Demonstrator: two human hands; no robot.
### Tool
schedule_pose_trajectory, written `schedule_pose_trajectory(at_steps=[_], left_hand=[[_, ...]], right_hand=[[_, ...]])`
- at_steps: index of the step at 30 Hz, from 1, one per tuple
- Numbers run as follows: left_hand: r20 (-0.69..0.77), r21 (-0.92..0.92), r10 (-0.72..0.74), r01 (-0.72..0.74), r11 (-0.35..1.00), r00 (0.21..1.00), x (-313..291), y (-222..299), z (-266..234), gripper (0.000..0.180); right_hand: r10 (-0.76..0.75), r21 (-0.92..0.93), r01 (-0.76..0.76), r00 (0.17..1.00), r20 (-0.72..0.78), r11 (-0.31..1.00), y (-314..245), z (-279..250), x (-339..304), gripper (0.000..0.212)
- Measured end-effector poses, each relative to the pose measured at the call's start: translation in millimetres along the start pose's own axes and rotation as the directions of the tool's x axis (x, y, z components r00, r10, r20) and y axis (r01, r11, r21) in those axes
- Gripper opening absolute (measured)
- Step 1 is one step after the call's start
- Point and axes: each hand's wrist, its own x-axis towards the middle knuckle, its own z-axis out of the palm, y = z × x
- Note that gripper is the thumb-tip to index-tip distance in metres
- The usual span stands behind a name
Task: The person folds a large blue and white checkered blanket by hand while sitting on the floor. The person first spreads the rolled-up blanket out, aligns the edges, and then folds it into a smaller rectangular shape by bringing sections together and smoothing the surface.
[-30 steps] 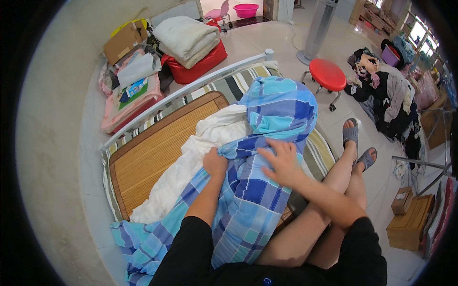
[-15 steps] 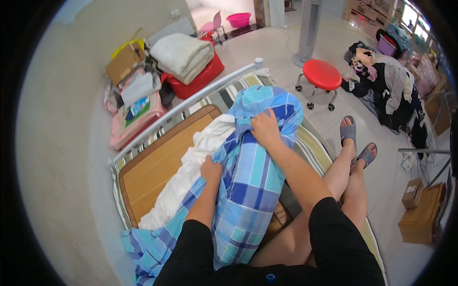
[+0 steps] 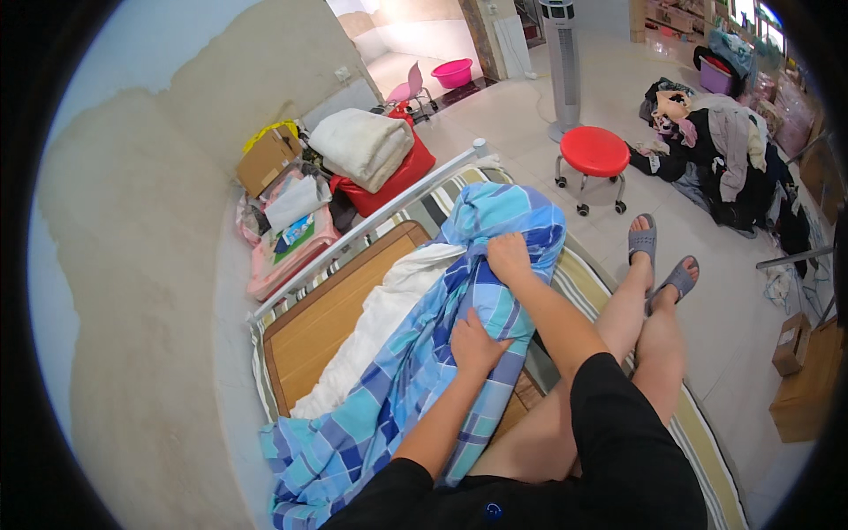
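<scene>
A blue checked duvet cover (image 3: 371, 411) lies in a long bunched heap over the bed in front of me. Its far end (image 3: 508, 208) bulges round near the bed's foot. My right hand (image 3: 510, 258) is closed on the cloth just below that bulge. Lower down and to the left, my left hand (image 3: 478, 344) grips a fold of the same cover, its thumb pointing right. Folds hide some of its fingertips. A crumpled white quilt (image 3: 375, 327) shows along the cover's left side, on a brown-edged bamboo mat (image 3: 331, 318).
A pale metal bed rail (image 3: 380, 216) runs along the far side. Beyond it are a folded white quilt (image 3: 360, 146) and a red bag (image 3: 411, 172). A red wheeled stool (image 3: 594, 152), a tower fan (image 3: 564, 71) and a clothes pile (image 3: 707, 150) stand or lie on the floor.
My left hand has moved right across the cover, nearer to my right hand. More of the cover now spreads over the left side. The view has shifted slightly.
</scene>
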Motion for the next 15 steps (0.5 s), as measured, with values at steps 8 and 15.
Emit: schedule_pose_trajectory(at_steps=[8, 15], left_hand=[[0.186, -0.021, 0.391, -0.395, 0.919, 0.901, -43, -5, 12, 0.061], [0.401, -0.083, 0.616, -0.643, 0.761, 0.678, -102, -3, -66, 0.066]], right_hand=[[0.059, 0.094, -0.065, 0.996, 0.059, 0.993, 63, -93, -103, 0.011], [-0.240, -0.084, 0.228, 0.954, -0.178, 0.970, 127, -118, -74, 0.006]])
